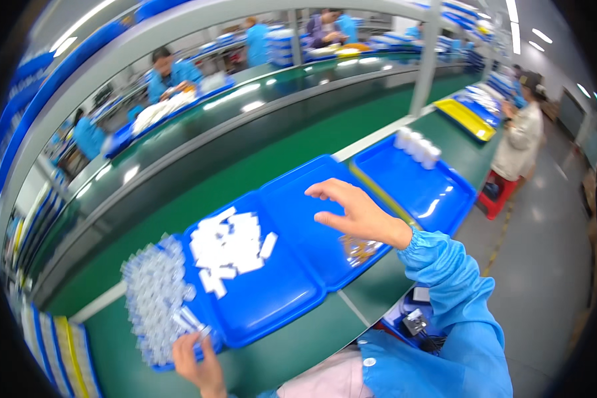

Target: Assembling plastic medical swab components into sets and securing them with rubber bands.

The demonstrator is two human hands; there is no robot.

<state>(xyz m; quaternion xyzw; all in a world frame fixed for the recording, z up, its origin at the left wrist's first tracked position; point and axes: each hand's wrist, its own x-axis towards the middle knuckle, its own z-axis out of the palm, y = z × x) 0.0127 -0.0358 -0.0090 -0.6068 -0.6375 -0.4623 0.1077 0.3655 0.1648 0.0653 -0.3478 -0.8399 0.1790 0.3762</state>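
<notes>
At the near left, my left hand (199, 366) has its thumb and fingers curled around the end of a small clear plastic piece (204, 331). This is at the near edge of a heap of translucent plastic pieces (154, 295) standing close together; blur hides their exact shape. My right hand (359, 215) hovers above a blue tray (295, 219), its thumb and fingers apart and nothing between them. Small amber-brown parts (359, 251) lie in that tray below my wrist. Between my hands, a second blue tray (272, 312) bears a pile of short white pieces (229, 245).
Farther right, a blue tray (411, 189) holds several white cylinders (418, 147). A green conveyor belt (245, 159) runs behind the trays, and a metal post (428, 66) rises beyond them. Co-workers sit across the line and at the far right, near a yellow tray (464, 119).
</notes>
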